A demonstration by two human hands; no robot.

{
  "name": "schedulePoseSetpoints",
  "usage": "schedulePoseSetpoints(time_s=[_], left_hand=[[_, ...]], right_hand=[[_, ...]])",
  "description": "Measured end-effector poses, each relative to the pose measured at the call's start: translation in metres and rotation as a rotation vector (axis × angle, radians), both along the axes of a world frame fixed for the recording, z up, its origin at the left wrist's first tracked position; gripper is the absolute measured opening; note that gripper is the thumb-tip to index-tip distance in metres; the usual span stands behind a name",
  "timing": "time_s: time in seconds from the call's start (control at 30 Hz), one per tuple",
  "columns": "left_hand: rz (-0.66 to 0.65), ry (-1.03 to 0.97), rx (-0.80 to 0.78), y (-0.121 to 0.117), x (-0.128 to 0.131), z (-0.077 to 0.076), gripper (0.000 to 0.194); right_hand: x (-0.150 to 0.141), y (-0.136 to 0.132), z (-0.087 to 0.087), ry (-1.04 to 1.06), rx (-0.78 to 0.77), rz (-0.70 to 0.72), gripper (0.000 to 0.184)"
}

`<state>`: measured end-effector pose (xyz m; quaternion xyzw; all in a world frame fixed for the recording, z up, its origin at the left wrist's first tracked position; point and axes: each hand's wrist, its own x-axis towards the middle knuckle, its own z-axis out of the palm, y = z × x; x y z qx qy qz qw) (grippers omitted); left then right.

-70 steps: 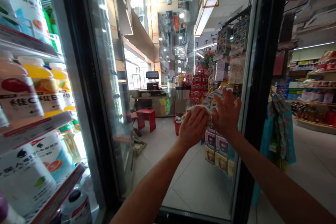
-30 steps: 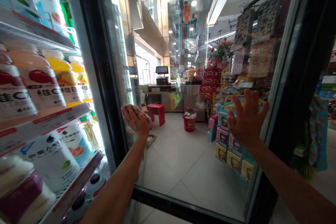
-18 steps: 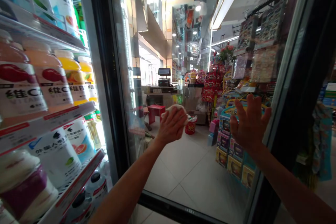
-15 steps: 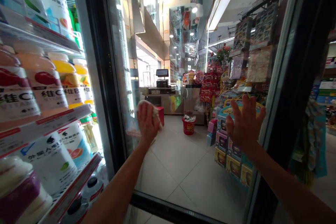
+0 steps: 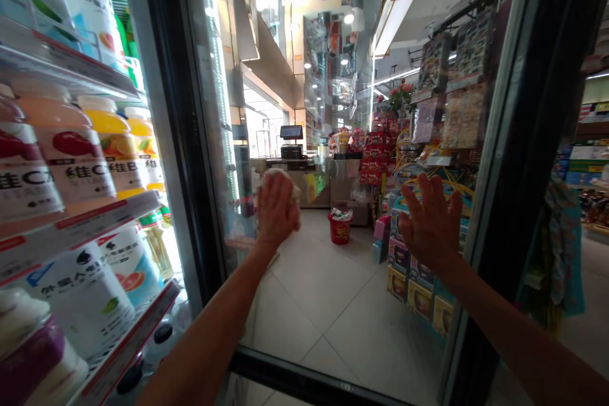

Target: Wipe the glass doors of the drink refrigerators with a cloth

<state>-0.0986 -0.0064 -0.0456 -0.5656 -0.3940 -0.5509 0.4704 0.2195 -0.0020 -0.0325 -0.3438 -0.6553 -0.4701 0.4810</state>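
Observation:
A pale cloth (image 5: 272, 175) is pressed to the glass door pane (image 5: 328, 304) under my left hand (image 5: 277, 209), whose fingers close over it. Most of the cloth is hidden behind that hand. Toward the right side of the pane, my right hand (image 5: 431, 222) has its fingers spread and holds nothing; it appears to rest against the glass. The black door frame (image 5: 516, 158) runs just right of it.
Lit cooler shelves (image 5: 104, 212) with drink bottles (image 5: 114, 146) stand close on my left. Through the glass I see a red bucket (image 5: 340, 228), a checkout counter (image 5: 304, 181) and stacked boxed goods (image 5: 412, 273). Hanging goods (image 5: 554, 247) are at the right.
My left hand has shifted slightly right and up across the glass with the cloth. My right hand stays spread, and the whole view has moved slightly.

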Motion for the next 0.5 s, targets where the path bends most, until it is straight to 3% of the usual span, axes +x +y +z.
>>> schedulePoseSetpoints(time_s=[0.1,0.2,0.27,0.37,0.43,0.5], left_hand=[[0.042,-0.344,0.146,0.005,-0.045,0.01,0.051],[0.056,-0.375,0.149,0.009,-0.032,0.018,0.052],[0.049,-0.229,0.08,0.008,0.005,0.022,0.052],[0.007,0.259,-0.029,0.003,0.059,0.027,0.051],[-0.01,0.514,-0.068,0.0,0.069,0.032,0.05],[0.004,0.46,-0.067,-0.002,0.054,0.04,0.049]], right_hand=[[-0.002,-0.002,-0.001,0.01,-0.008,0.005,0.058],[-0.003,-0.002,-0.003,0.015,-0.01,0.011,0.06],[-0.004,-0.001,-0.002,0.001,-0.006,0.001,0.06],[0.0,0.0,0.013,-0.039,0.007,-0.009,0.06],[0.004,0.0,0.031,-0.011,0.023,-0.021,0.06],[0.01,0.0,0.049,0.08,0.055,-0.045,0.06]])
